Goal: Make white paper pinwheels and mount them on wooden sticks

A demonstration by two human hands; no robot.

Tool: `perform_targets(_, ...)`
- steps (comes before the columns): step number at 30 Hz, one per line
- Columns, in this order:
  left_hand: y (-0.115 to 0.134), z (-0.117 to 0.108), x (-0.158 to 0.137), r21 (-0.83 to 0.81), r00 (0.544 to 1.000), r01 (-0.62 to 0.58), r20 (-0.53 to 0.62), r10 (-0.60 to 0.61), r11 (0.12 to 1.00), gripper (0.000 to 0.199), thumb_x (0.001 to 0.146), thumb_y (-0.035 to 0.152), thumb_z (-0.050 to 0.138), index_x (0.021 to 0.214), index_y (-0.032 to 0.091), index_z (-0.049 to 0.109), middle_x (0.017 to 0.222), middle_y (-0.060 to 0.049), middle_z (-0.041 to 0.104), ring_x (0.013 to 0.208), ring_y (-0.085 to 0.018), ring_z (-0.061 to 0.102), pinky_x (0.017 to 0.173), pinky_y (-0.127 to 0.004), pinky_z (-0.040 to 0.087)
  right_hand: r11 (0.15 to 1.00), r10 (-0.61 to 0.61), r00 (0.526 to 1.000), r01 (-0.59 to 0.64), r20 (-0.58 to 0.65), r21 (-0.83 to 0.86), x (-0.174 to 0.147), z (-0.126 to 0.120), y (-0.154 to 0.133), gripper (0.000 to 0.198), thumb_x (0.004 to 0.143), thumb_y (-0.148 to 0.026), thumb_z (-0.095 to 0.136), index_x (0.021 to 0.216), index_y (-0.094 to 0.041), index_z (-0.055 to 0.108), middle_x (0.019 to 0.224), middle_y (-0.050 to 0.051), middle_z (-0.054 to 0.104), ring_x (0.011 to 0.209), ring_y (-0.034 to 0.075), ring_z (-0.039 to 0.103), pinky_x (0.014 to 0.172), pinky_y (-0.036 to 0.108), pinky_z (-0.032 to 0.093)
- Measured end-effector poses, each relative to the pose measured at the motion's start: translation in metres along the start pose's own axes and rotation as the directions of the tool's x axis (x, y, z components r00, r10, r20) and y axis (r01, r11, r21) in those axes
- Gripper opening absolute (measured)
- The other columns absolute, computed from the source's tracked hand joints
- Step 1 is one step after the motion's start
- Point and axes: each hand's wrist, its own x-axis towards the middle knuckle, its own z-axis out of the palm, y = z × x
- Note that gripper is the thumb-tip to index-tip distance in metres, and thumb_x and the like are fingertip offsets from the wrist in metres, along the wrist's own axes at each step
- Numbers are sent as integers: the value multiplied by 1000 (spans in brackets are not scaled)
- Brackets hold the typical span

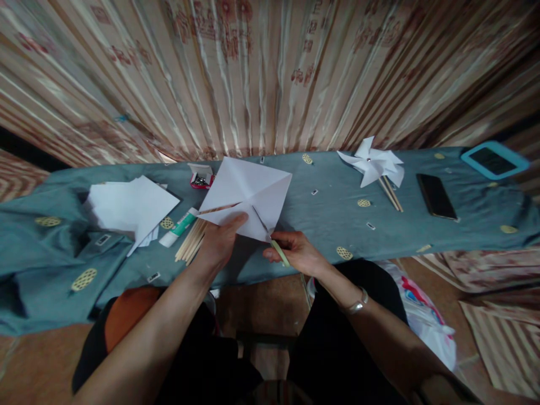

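Note:
A square sheet of white paper [265,180] with diagonal creases is raised over the table's front part. My left hand [221,239] grips its near left side, thumb on top. One slit runs in from the left corner. In my right hand [297,250] is a pair of scissors [278,252] with light green handles, its blades on the paper at the near corner, pointing towards the middle. Just left of the paper lie a bundle of wooden sticks [192,243], a glue stick [179,228] and a small red and white box [201,176] of metal pins.
A pile of white paper sheets [122,205] lies at the left. To the right are finished paper pinwheels [371,161] on sticks, a black phone [436,195] and a blue-framed tablet [494,160]. A curtain [261,79] hangs behind the cloth-covered table [329,219].

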Motion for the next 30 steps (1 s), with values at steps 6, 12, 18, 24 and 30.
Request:
perform_targets(6,-1,1,0,-34,999,18,-27,-19,999,33,56,21,85,83,18,67,85,-2,72,80,-18,66,77,-32,54,1000,-13,1000,12,-16,-19,1,-1,4,45,55,-50,90,72,-16,66,58,-4,58,51,7,50,46,21,35)
perform_targets(12,0,1,-1,-53,1000,2,-28,-4,999,32,56,20,85,83,18,69,84,-1,73,77,-17,67,77,-31,54,1000,-12,999,11,-42,-28,0,0,-1,49,51,-54,91,66,-16,64,54,-4,57,49,8,48,44,21,34)
perform_targets(18,-1,0,0,-41,999,2,-34,-4,999,33,55,20,86,84,18,69,85,-1,73,80,-17,67,80,-32,54,999,7,1000,-8,-10,-34,1,-1,-1,48,52,-53,90,69,-17,64,54,-5,57,50,8,50,45,21,37)
perform_targets(24,-3,2,-3,-24,999,9,-37,-9,1000,33,56,23,85,84,18,67,88,-1,73,81,-18,68,83,-35,55,999,-10,1000,9,-21,-50,1,-1,-1,47,53,-52,90,72,-18,65,59,-5,60,52,8,52,47,21,39)
perform_targets(30,-2,5,-5,-4,999,-26,-48,26,1000,32,57,22,84,84,19,67,88,-2,73,81,-19,68,84,-37,56,999,11,999,-13,-41,-43,1,-1,1,45,53,-49,92,70,-18,65,58,-3,60,54,9,54,47,21,40)
